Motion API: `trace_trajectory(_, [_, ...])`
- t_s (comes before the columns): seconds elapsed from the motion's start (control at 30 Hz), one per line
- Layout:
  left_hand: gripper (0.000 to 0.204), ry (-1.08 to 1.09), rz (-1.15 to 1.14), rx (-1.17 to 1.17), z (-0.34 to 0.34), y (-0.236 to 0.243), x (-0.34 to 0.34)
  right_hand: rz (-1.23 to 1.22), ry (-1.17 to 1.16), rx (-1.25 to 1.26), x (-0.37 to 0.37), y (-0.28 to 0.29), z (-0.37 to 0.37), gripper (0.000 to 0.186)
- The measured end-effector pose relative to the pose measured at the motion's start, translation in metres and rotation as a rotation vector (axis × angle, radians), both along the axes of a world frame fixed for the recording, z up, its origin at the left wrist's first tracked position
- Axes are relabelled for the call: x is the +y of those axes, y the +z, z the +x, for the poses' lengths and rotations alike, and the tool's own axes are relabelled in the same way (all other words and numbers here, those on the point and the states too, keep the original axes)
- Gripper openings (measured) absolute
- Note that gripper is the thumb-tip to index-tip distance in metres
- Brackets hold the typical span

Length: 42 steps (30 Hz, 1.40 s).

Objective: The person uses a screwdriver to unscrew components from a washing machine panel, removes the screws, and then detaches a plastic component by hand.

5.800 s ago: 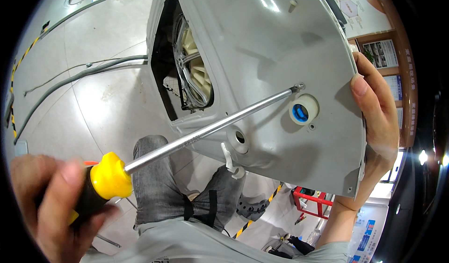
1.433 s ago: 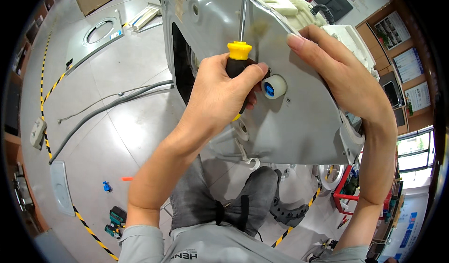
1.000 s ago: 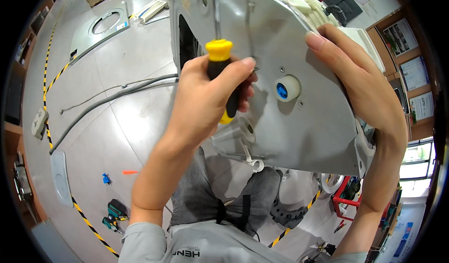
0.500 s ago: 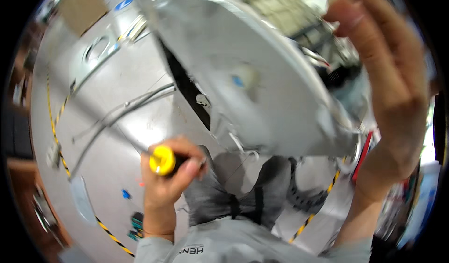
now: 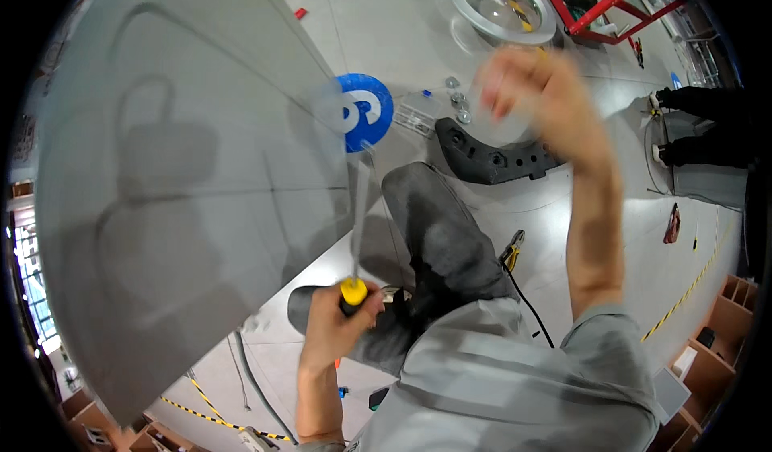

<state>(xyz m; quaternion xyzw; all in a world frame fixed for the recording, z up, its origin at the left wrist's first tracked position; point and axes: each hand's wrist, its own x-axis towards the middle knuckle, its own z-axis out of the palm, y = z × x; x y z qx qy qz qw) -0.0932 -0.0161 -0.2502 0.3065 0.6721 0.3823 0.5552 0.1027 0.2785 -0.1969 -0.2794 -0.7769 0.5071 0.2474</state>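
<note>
- From where I stand, the screwdriver (image 5: 359,225) is in the person's left hand (image 5: 331,320), low over the grey trousers (image 5: 438,227) and beside the lower edge of the big grey sheet panel (image 5: 193,235).
- That hand is wrapped around the handle, the thumb pressed along it just behind the yellow collar (image 5: 352,291); most of the grip is hidden by the fingers.
- The right hand (image 5: 537,90) is up and off to the side, well apart from the tool, near the curved black block (image 5: 490,158) and the round door ring (image 5: 503,30). It is badly blurred: the fingers look bent, but I can't tell whether they pinch anything.
- I'd judge the tool fairly light and thoroughly stiff, hard to break. The shaft looks like smooth metal, so it would likely be slick to hold; the thick handle is the place to grip, with the fingers closed round it.
- Its long axis runs roughly away from the person's body, leaning a touch to the right. The handle is at the near end, and the far end lines up with the rim of the blue floor sticker (image 5: 374,114); how high it hangs above the floor (image 5: 515,211) I can't make out.
</note>
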Motion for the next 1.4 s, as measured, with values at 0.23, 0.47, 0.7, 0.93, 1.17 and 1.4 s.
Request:
trace_trajectory(0.23, [0.014, 0.215, 0.005, -0.363, 0.026, -0.109, 0.098, -0.251, 0.219, 0.002, -0.067, -0.170, -0.001, 0.025])
trace_trajectory(0.47, [0.018, 0.329, -0.190, -0.453, 0.034, -0.161, 0.125, -0.205, 0.356, 0.093, -0.022, -0.246, -0.002, 0.018])
trace_trajectory(0.7, [0.020, 0.202, -0.561, -0.068, 0.017, -0.157, 0.091, -0.288, -0.017, -0.332, 0.103, -0.404, -0.011, 0.018])
trace_trajectory(0.93, [0.019, 0.098, -0.711, 0.083, 0.009, -0.174, 0.057, 0.149, -0.042, -0.474, 0.154, -0.538, -0.044, 0.022])
trace_trajectory(1.17, [0.021, 0.045, -0.766, 0.107, -0.012, -0.186, 0.050, 0.327, 0.028, -0.502, 0.148, -0.550, -0.050, 0.019])
trace_trajectory(1.4, [0.022, -0.023, -0.690, 0.113, -0.027, -0.198, 0.051, 0.529, 0.138, -0.637, 0.124, -0.546, -0.056, 0.020])
